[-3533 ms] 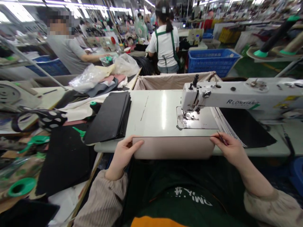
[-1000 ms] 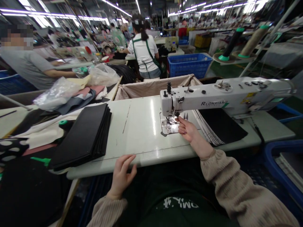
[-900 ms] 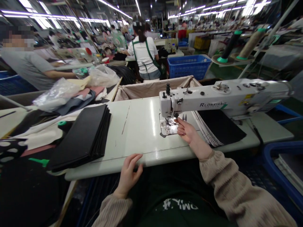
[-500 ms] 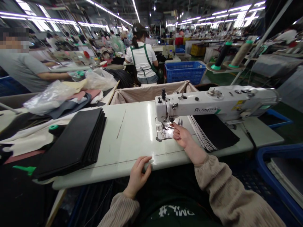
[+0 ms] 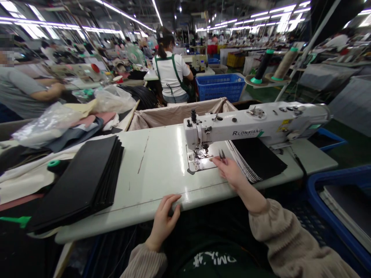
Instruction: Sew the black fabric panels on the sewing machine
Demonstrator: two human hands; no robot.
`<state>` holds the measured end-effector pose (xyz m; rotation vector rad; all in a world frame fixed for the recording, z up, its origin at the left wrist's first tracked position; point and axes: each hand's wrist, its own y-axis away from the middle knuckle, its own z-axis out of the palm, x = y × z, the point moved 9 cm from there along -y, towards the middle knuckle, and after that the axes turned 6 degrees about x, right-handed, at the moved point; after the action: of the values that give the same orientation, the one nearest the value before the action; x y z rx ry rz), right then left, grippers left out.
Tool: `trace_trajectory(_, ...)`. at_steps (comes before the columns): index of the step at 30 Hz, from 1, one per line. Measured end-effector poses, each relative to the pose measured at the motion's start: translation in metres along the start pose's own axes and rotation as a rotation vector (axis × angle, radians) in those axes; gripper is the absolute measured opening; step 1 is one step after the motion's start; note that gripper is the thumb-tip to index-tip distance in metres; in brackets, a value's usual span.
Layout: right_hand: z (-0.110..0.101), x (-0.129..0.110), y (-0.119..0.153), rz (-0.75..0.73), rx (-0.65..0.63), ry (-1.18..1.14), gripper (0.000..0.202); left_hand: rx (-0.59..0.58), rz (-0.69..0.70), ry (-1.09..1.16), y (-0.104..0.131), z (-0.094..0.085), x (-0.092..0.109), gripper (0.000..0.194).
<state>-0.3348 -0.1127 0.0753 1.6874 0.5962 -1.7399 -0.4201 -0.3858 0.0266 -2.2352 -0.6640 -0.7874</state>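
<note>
Two stacks of black panels flank the hands. The left stack covers the left end of the worktop, slanting from its front-left corner toward the rear. Next, the left hand is loosely open at the front edge. Farther right, the needle plate lies just left of the right hand's fingertips, much nearer them than the left's. The right hand grips small snips, blades pointing toward the rear edge; whether its fingertips pinch thread, I cannot tell. The right stack lies beyond.
</note>
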Motion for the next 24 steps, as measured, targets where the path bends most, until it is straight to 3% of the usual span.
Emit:
trace_trajectory(3, -0.059, -0.036, 0.041, -0.37, 0.16, 0.556, 0.028, 0.044, -0.004, 0.001, 0.005, -0.011, -0.005, 0.026)
trace_trajectory(5, -0.095, -0.041, 0.063, -0.481, 0.182, 0.866, 0.034, 0.058, -0.012, 0.009, 0.005, -0.016, -0.008, 0.026)
trace_trajectory(7, -0.128, -0.034, 0.075, -0.498, 0.203, 1.109, 0.041, 0.052, -0.018, 0.03, 0.001, -0.017, -0.009, 0.025)
trace_trajectory(11, -0.161, -0.017, 0.077, -0.552, 0.144, 1.275, 0.037, 0.01, -0.004, 0.087, -0.023, -0.007, 0.004, 0.021)
trace_trajectory(14, -0.171, -0.02, 0.07, -0.559, 0.19, 1.236, 0.029, -0.073, -0.043, 0.187, -0.047, 0.018, 0.02, 0.019)
trace_trajectory(17, -0.17, -0.032, 0.073, -0.542, 0.172, 1.199, 0.027, -0.195, -0.174, 0.354, -0.065, 0.057, 0.032, 0.02)
trace_trajectory(20, -0.147, -0.055, 0.1, -0.619, 0.088, 1.118, 0.028, -0.32, -0.407, 0.653, -0.069, 0.099, 0.039, 0.03)
trace_trajectory(22, -0.117, -0.069, 0.126, -0.697, -0.002, 1.021, 0.029, -0.392, -0.573, 0.882, -0.067, 0.124, 0.047, 0.042)
trace_trajectory(24, -0.068, -0.065, 0.149, -0.712, -0.259, 0.972, 0.032, -0.445, -0.687, 1.028, -0.065, 0.141, 0.056, 0.052)
